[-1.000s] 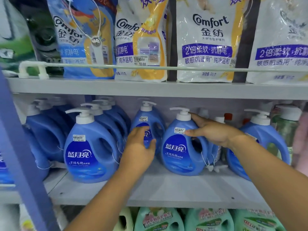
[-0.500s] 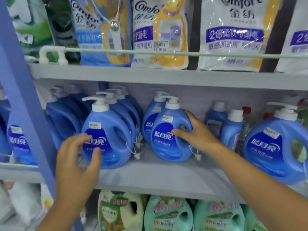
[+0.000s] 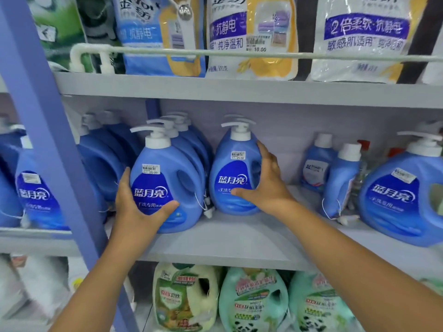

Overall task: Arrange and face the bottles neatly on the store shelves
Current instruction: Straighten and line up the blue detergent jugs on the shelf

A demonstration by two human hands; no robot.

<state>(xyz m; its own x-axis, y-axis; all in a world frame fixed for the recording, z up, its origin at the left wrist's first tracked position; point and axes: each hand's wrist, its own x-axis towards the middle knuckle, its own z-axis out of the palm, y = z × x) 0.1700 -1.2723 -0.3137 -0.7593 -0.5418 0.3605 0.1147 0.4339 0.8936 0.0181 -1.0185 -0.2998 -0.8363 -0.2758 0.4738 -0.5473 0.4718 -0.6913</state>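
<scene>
Left hand [image 3: 137, 207]: grips the front bottle [image 3: 167, 185] low on its left side, thumb across the label, fingers round its left edge.
Right hand [image 3: 263, 188]: clasps the middle bottle [image 3: 236, 173] from its right side, thumb on the lower label, fingers curled up by the handle hole.
Front bottle: blue, white pump, label and price sticker facing out; upright near the shelf [image 3: 227, 240] edge, at the head of a row of like bottles running back.
Middle bottle: same blue kind, upright, set further back than the front bottle and just to its right; a second pump shows right behind it.
Right bottle [image 3: 405, 195]: larger in view, blue, at the frame's right edge, label facing out, well apart from both hands.
Small bottles [image 3: 340, 178]: two slim blue ones with white caps, between the middle and right bottles, toward the back.
Post [image 3: 48, 130]: blue upright left of the left hand; more blue bottles beyond it.
Pouches [image 3: 251, 37]: softener refill bags standing on the upper shelf behind a white rail.
Lower shelf: green and cream jugs [image 3: 254, 300] below the hands.
</scene>
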